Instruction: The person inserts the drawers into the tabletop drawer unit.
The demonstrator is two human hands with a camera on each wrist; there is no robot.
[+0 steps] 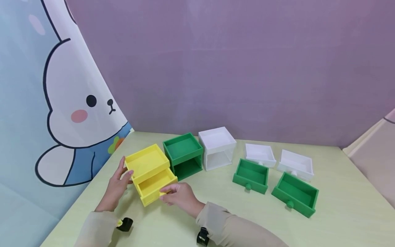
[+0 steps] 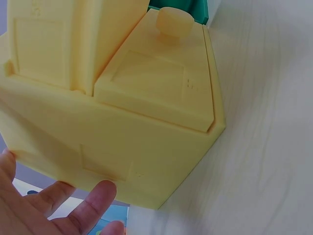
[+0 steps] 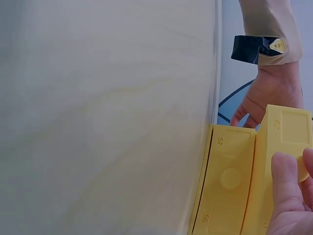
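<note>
1. Pinching the knob (image 3: 303, 169) of the upper yellow drawer (image 1: 153, 196), the right hand (image 1: 182, 196) has thumb and finger clamped on it; that drawer juts partway out of the yellow cabinet (image 1: 147, 161), which stands toward the left end of the table (image 1: 213, 216).
2. Against the cabinet's left wall rests the left hand (image 1: 115, 190), fingers apart. It looks a light brace to me, so a hard tug or shove could swing the whole box round.
3. Skewed force might jam the drawer in its slot; too long a pull could bring it right out, tipping over the lower drawer (image 2: 156, 93) seated beneath.
4. The green cabinet (image 1: 185, 148) is near enough for a careless twist to knock it toward the white cabinet (image 1: 217, 140).
5. Underneath, the tabletop is pale with faint grain; green drawers (image 1: 251, 173) and white drawers (image 1: 260, 151) lie across its right half.
6. Behind it all rises a plain purple backdrop (image 1: 216, 68), and a rabbit print (image 1: 72, 79) hangs at left.
</note>
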